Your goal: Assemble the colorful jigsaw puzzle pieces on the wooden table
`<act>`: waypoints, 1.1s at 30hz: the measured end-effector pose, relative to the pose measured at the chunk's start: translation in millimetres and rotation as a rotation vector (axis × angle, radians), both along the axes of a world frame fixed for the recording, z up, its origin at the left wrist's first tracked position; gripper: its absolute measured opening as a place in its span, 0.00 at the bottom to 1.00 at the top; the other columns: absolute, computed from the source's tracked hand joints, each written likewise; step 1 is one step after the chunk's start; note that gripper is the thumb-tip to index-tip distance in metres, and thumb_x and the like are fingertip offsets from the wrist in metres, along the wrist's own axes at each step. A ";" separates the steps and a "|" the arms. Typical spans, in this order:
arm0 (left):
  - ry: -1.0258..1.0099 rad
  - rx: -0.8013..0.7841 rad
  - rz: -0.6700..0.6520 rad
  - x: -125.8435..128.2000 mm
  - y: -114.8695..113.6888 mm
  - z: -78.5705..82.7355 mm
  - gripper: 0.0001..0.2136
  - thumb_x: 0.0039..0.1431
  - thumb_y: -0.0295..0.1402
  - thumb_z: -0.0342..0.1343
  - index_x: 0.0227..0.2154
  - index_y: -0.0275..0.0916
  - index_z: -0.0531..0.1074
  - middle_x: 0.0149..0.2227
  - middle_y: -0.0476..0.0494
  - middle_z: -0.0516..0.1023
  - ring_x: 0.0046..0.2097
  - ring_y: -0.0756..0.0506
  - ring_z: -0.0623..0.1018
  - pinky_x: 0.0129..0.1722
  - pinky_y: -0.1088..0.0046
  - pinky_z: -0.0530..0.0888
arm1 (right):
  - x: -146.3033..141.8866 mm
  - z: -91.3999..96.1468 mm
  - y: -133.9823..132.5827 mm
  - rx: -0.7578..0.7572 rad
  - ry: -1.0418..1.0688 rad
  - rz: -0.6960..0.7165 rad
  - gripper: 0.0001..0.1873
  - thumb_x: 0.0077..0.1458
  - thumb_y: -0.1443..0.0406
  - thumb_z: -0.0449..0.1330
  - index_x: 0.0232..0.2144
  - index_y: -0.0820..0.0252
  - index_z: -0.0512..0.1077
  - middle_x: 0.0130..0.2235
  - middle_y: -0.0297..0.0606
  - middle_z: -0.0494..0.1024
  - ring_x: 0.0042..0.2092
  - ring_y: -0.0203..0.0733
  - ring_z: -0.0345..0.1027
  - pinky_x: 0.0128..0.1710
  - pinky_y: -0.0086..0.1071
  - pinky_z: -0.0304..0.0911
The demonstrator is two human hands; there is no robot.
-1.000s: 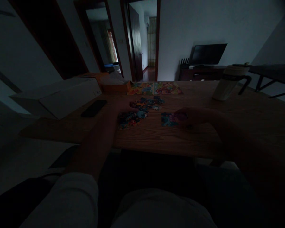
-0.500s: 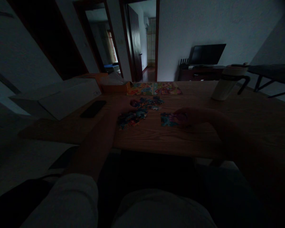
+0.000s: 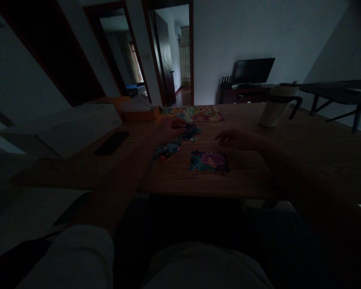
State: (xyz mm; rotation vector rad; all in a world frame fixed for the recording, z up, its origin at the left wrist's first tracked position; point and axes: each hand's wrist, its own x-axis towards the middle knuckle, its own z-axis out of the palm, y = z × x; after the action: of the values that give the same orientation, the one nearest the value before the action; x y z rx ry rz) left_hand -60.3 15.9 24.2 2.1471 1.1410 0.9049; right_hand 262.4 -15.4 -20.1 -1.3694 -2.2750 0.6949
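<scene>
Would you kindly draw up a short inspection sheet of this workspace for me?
Surface: wooden table, dimly lit.
Job's things: joined jigsaw patch lying flat; scattered jigsaw pieces in a loose strip to its left; colourful picture sheet near the far edge.
Clutter: white box, black phone and orange box on the left; white tumbler on the right.
Hands: left hand at the pieces, grip unclear; right hand above the table, apart from the patch.
Cables: nothing seen.
Surroundings: dark side table, television on a low cabinet, open doorway.
</scene>
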 end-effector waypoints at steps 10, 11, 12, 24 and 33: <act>-0.036 -0.260 -0.162 66.0 -10.4 -10.3 0.07 0.57 0.26 0.64 0.31 0.34 0.69 0.30 0.44 0.80 0.31 0.50 0.80 0.33 0.73 0.75 | -27.6 0.9 -9.5 -0.010 0.246 0.146 0.16 0.60 0.57 0.60 0.47 0.53 0.79 0.43 0.37 0.82 0.40 0.43 0.75 0.37 0.35 0.71; -0.068 -0.272 -0.172 67.0 -7.7 -17.3 0.08 0.57 0.26 0.64 0.32 0.34 0.69 0.30 0.45 0.80 0.31 0.50 0.80 0.33 0.74 0.75 | -28.4 -0.8 -8.7 -0.016 0.257 0.141 0.16 0.60 0.57 0.60 0.47 0.54 0.79 0.43 0.37 0.82 0.40 0.43 0.74 0.37 0.34 0.71; -0.098 -0.284 -0.184 66.9 -4.9 -24.4 0.08 0.56 0.27 0.64 0.33 0.35 0.69 0.30 0.45 0.80 0.31 0.50 0.80 0.32 0.74 0.75 | -28.7 -2.9 -7.5 -0.022 0.263 0.130 0.16 0.60 0.57 0.60 0.47 0.55 0.80 0.42 0.37 0.82 0.40 0.42 0.74 0.37 0.34 0.70; -0.013 -0.093 -0.199 52.5 11.9 -47.4 0.13 0.56 0.37 0.64 0.42 0.36 0.75 0.36 0.43 0.80 0.36 0.47 0.78 0.35 0.73 0.74 | -30.5 -15.5 -0.9 -0.110 0.251 0.030 0.19 0.61 0.51 0.57 0.39 0.58 0.79 0.37 0.37 0.80 0.35 0.41 0.70 0.35 0.34 0.66; 0.146 0.058 -0.121 57.7 3.6 -48.3 0.14 0.59 0.39 0.60 0.44 0.36 0.75 0.40 0.43 0.79 0.39 0.47 0.77 0.40 0.71 0.73 | -25.2 -24.3 6.5 -0.047 0.155 -0.033 0.19 0.61 0.51 0.56 0.37 0.59 0.77 0.36 0.36 0.79 0.34 0.41 0.69 0.31 0.30 0.64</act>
State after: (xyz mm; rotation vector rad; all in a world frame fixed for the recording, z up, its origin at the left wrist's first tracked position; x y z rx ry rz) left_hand -2.6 19.5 -24.1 2.3339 1.0519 0.7461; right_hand 237.2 -8.8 -44.4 -1.3228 -2.1238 0.8191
